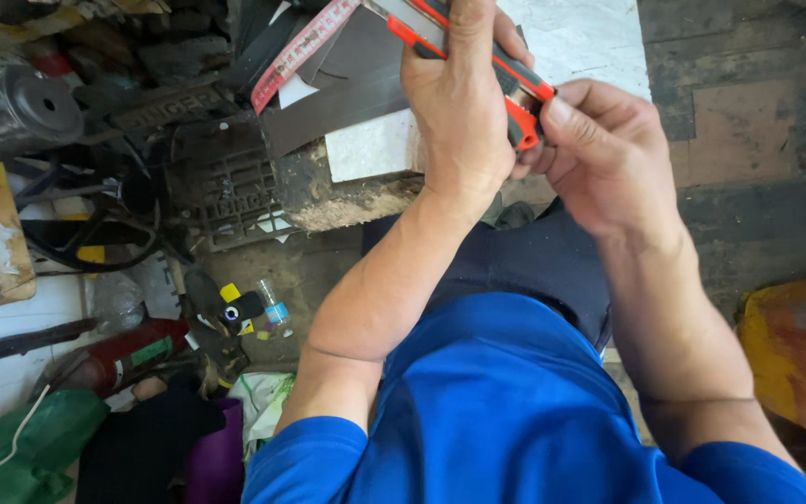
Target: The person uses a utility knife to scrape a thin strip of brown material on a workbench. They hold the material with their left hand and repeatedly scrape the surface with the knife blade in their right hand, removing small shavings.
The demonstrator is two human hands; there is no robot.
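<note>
My left hand [459,103] is wrapped around the body of an orange and grey utility knife [524,93], which runs from the top of the view down to the right. My right hand [608,149] pinches the knife's rear end with thumb and fingertips. Both hands are raised above a white stone slab [375,145] with dark leather sheets [347,89] lying on it. A red and white measuring tape [296,51] crosses the sheets. The blade end is out of view at the top.
An old sewing machine [11,107] with its cast-iron treadle [240,187] stands at the left. Tools, a small plastic bottle [274,306], a red cylinder [123,355] and green bags [20,448] litter the floor. A yellow stool [799,355] sits at the right.
</note>
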